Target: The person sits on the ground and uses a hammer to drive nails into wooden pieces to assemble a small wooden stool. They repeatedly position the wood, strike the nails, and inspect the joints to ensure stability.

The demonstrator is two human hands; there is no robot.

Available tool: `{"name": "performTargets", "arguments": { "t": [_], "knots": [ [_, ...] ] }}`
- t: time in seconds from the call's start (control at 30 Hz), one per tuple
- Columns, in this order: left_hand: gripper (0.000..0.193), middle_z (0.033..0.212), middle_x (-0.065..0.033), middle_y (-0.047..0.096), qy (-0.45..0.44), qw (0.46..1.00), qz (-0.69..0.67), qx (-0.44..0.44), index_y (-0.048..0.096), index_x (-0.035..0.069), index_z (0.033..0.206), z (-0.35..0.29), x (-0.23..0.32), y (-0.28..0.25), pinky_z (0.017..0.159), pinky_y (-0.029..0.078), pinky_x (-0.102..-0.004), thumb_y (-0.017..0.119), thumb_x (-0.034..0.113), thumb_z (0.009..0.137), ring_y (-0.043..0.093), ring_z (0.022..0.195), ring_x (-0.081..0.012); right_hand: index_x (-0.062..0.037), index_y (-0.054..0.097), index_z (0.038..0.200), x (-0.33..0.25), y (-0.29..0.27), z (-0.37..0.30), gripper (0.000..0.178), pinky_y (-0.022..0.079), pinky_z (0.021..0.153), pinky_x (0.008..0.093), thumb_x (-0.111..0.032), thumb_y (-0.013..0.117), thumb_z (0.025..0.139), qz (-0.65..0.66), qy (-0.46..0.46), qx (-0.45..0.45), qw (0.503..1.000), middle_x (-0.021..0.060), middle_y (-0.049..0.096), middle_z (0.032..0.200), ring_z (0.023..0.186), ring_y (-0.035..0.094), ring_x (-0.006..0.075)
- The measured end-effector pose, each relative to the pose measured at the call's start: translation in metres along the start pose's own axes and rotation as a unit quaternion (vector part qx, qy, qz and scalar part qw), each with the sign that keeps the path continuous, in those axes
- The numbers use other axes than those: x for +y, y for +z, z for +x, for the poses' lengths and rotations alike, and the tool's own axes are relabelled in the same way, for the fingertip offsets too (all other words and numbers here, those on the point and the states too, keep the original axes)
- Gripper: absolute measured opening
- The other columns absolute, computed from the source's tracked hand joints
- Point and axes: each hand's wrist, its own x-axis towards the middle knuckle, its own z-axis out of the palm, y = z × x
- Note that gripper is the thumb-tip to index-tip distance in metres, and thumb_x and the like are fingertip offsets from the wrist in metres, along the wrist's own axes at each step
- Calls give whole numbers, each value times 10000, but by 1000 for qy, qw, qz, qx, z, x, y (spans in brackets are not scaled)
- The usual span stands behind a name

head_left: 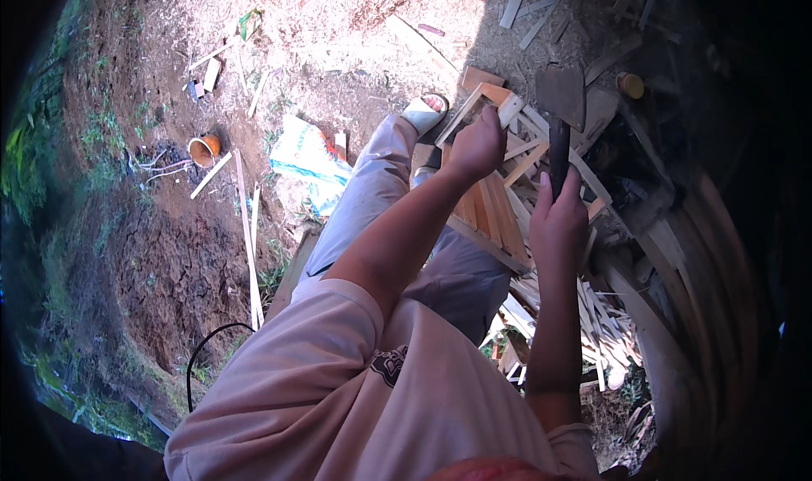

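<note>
My right hand (560, 214) is closed around the dark handle of a cleaver-like tool (561, 96), its broad, brownish blade pointing away from me. To its left, my left hand (479, 148) is closed at the end of a small wooden frame (511, 107) made of pale strips. My fingers hide the exact spot they grip. Below that hand, a panel of reddish-brown slats (491, 214) leans by my legs and seems to belong to the same frame. More pale strips cross between my two hands.
Several thin offcuts (609, 333) are heaped below my right forearm. Long boards (706, 269) curve along the right side. A white and blue sack (309, 164) lies left of my leg, with an orange pot (204, 150) beyond it. A round yellowish tin (629, 85) stands far right.
</note>
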Motion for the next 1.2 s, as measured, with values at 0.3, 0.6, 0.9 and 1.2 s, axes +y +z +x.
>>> {"name": "performTargets", "arguments": {
  "t": [0.3,0.6,0.9,1.2],
  "knots": [
    [305,972,-318,712,8,1000,18,-3,430,-18,1146,6,-3,6,756,552,-616,577,217,1019,708,861,-528,-17,525,1268,21,38,17,339,591,717,541,-306,562,1096,-114,34,-136,984,235,725,942,860,752,432],
    [342,932,-350,692,67,996,45,21,421,-39,1204,7,-12,5,745,533,-641,581,214,1039,690,848,-554,-30,542,1296,15,32,-14,336,619,647,480,-276,597,1074,-21,1,46,999,198,732,951,801,764,393],
    [285,871,-354,680,136,988,61,35,483,-76,1106,22,-23,0,703,508,-604,574,189,1054,677,814,-553,-15,574,1176,31,29,-44,263,633,606,410,-177,656,985,34,72,-31,996,174,737,898,740,779,309],
    [225,851,-87,577,-44,987,-117,-103,412,15,1151,29,-26,-18,551,615,-372,513,215,1124,685,601,-206,-12,605,1151,50,69,-241,322,561,724,527,-283,697,1002,423,339,62,838,243,732,910,879,726,477]
  ]
}}
